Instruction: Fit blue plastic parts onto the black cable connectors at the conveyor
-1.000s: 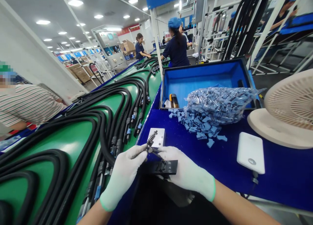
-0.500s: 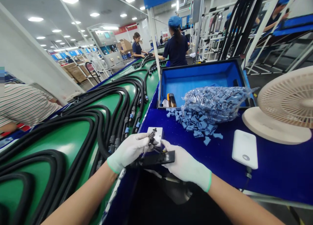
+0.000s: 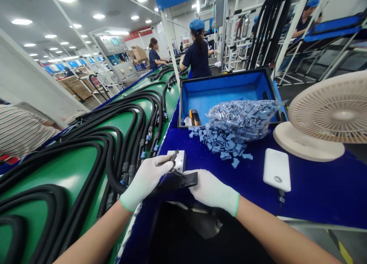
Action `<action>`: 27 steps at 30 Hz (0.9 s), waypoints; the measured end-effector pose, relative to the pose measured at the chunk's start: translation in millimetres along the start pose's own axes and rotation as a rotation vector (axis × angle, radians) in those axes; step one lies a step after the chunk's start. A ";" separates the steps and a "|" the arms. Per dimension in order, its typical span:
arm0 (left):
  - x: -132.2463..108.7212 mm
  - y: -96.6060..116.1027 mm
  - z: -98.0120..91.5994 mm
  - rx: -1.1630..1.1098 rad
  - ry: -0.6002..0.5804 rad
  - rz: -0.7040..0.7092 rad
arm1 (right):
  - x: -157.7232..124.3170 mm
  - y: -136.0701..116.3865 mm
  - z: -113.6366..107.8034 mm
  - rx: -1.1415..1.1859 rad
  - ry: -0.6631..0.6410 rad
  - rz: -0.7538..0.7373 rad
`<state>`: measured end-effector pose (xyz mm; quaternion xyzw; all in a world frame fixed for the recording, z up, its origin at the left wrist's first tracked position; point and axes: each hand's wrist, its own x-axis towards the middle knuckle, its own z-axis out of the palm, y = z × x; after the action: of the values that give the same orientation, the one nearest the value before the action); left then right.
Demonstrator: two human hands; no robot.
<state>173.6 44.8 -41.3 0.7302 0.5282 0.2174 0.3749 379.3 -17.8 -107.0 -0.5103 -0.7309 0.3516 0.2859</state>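
Observation:
Both my hands wear white gloves at the near edge of a blue-covered table [image 3: 301,195]. My left hand [image 3: 146,178] is closed around a black ribbed cable end [image 3: 173,156] that sticks up past its fingers. My right hand [image 3: 213,190] rests on and grips a flat black fixture [image 3: 177,180] lying between the two hands. A small white block [image 3: 180,161] sits just behind the cable end. Loose blue plastic clips [image 3: 226,147] spill from a clear bag [image 3: 243,117] further back.
A green conveyor [image 3: 71,168] on the left carries several black cable loops. A blue tray [image 3: 223,92] stands at the back, a white fan [image 3: 327,115] at the right, a white power bank [image 3: 276,174] beside it. A person in a striped shirt [image 3: 20,130] sits left; workers stand far back.
My left hand has pulled the cable end up and slightly back over the fixture. The right hand stays on the fixture. The view has shifted a little to the right.

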 end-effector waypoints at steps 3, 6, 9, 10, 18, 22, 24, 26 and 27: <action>1.0 3.2 -0.1 -0.083 -0.001 0.038 | -10.8 -2.2 -15.1 -0.182 0.095 0.009; -2.9 5.6 -2.2 -0.161 -0.024 0.023 | -21.1 -5.1 -17.0 0.042 0.167 -0.003; -11.5 8.7 -3.2 -0.139 -0.044 0.017 | -25.0 -9.3 -7.5 0.537 0.089 0.088; -15.1 9.6 -2.7 -0.104 -0.065 0.031 | -24.4 -10.9 -3.8 0.674 0.080 0.126; -40.0 1.1 15.6 0.076 -0.138 0.236 | -13.5 -22.6 9.2 1.015 0.046 0.154; -42.9 -9.7 18.0 0.208 -0.139 0.394 | -12.4 -22.1 11.6 1.069 -0.006 0.135; -38.7 -13.6 17.4 0.180 -0.175 0.418 | -13.3 -22.7 10.7 1.012 0.011 0.107; -30.5 -15.1 18.0 0.045 -0.188 0.314 | -14.5 -24.5 9.8 0.965 0.060 0.100; -25.5 -14.8 19.0 -0.027 -0.185 0.236 | -14.9 -25.4 9.5 0.963 0.083 0.105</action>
<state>169.3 17.3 -62.7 0.7991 0.3989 0.1990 0.4034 362.8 -39.9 -93.1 -0.3696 -0.4463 0.6432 0.5005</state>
